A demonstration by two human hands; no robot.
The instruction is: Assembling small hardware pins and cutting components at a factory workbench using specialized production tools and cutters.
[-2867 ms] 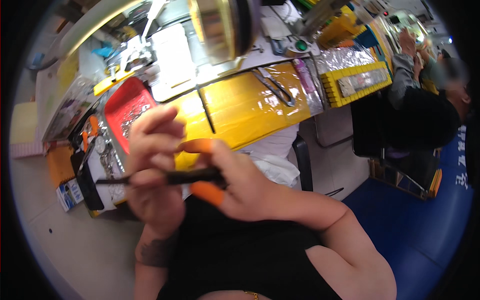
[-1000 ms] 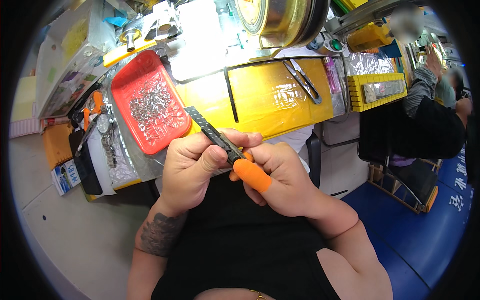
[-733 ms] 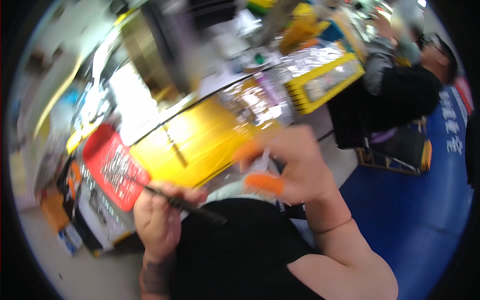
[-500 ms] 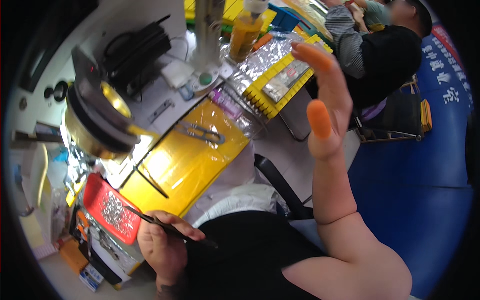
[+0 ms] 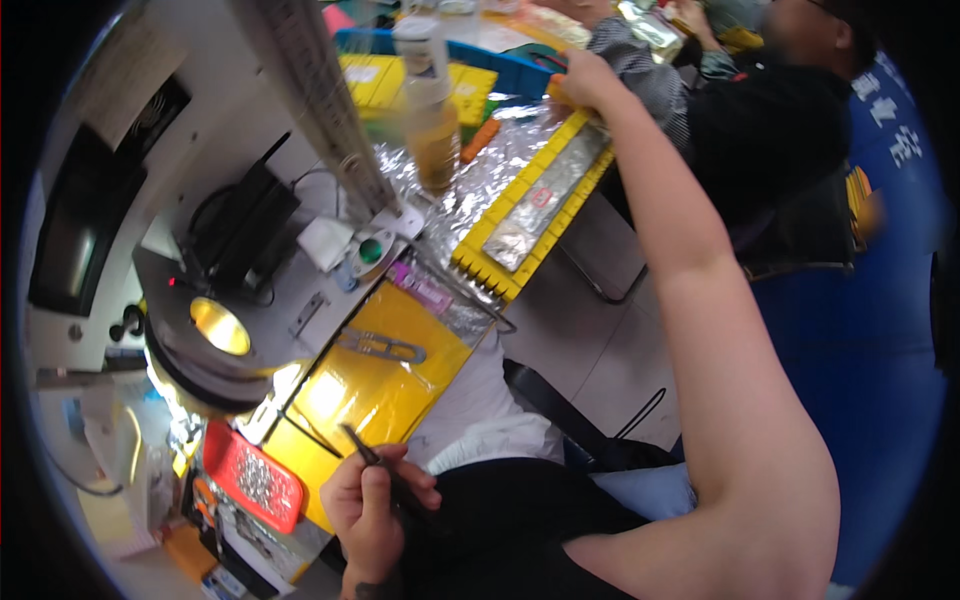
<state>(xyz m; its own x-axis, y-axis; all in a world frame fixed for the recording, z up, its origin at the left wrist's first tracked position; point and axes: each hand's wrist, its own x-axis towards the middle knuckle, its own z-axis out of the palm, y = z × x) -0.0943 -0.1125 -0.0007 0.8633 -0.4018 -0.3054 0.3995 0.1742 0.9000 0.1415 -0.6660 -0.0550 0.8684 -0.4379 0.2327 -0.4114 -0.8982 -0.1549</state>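
Left hand (image 5: 368, 510), fingers curled snugly round knife (image 5: 369, 455), in front of torso, right of red tray (image 5: 222, 441). Long axis slanted, upper left to lower right; tip points upper left, over yellow mat (image 5: 420, 385) in view. Right hand (image 5: 588, 82) stretched out at yellow rack's (image 5: 480, 268) far end; finger spread and grip can't tell.

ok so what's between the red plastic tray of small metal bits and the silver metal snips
In the head view, a thin, straight black strip lies between the tray and the snips, on the shiny yellow mat.
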